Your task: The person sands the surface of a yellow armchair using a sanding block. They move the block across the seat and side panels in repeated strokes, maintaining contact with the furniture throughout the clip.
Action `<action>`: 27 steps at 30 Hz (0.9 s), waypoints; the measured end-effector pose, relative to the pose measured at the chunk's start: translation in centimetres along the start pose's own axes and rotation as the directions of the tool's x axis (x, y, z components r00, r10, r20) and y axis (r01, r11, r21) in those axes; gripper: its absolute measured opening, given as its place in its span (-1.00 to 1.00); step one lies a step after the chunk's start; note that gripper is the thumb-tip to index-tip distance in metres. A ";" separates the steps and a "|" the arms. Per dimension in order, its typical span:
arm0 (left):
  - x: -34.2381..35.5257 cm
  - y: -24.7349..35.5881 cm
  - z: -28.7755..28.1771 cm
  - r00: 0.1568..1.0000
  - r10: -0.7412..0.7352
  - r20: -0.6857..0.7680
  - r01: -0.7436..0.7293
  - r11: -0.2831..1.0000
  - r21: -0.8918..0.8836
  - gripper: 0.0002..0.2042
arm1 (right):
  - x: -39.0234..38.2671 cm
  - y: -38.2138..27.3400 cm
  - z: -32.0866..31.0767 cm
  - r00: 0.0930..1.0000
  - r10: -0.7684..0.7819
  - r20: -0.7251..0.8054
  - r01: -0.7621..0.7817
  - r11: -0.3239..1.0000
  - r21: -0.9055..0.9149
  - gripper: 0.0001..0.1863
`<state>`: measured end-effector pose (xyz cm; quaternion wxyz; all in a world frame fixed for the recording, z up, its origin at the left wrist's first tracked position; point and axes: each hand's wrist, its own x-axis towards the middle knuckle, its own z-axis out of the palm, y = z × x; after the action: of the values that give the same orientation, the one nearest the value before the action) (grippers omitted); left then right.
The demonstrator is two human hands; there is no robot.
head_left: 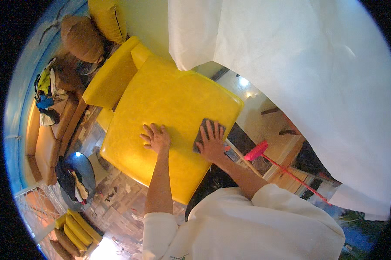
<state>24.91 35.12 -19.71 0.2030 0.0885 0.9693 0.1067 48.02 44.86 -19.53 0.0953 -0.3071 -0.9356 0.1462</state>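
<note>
The left hand (159, 138) lies flat on the yellow seat (178, 99), fingers spread, holding nothing. The right hand (212, 144) presses flat on the dark grey cloth (199, 136), near the seat's right edge. Work seems underway; I can't tell which bits are done or left.
</note>
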 end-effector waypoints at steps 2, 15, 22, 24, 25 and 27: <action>0.1 -0.1 -0.1 1.000 -0.013 0.021 0.013 1.000 0.007 -0.31 | 2.6 2.8 -0.3 0.998 0.036 -0.052 -0.037 0.999 -0.009 -0.22; -0.1 -0.6 0.1 1.000 0.021 -0.007 -0.022 0.999 -0.028 -0.31 | 8.4 5.3 -1.2 0.979 -0.180 0.093 0.183 0.983 -0.031 -0.19; 0.1 -1.4 -0.3 1.000 0.014 0.020 -0.013 1.000 -0.019 -0.28 | 10.1 1.6 -2.1 0.744 -0.616 0.259 0.600 0.786 0.146 -0.25; -0.4 -3.0 0.3 0.996 0.082 -0.043 -0.086 0.993 -0.082 -0.26 | 14.4 4.2 -2.1 0.757 -0.619 0.210 0.619 0.782 0.075 -0.26; -0.7 -4.0 0.4 0.995 0.087 -0.051 -0.092 0.991 -0.094 -0.26 | 16.7 5.2 -2.0 0.794 -0.563 0.229 0.579 0.816 -0.001 -0.26; -1.6 -5.8 0.6 0.984 0.124 -0.127 -0.143 0.978 -0.150 -0.24 | 20.4 7.2 -1.6 0.850 -0.508 0.139 0.521 0.850 -0.079 -0.25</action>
<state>25.88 29.32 -21.00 0.1446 0.1307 0.9598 0.2019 36.19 63.01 -18.59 0.0605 -0.0415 -0.9942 0.0787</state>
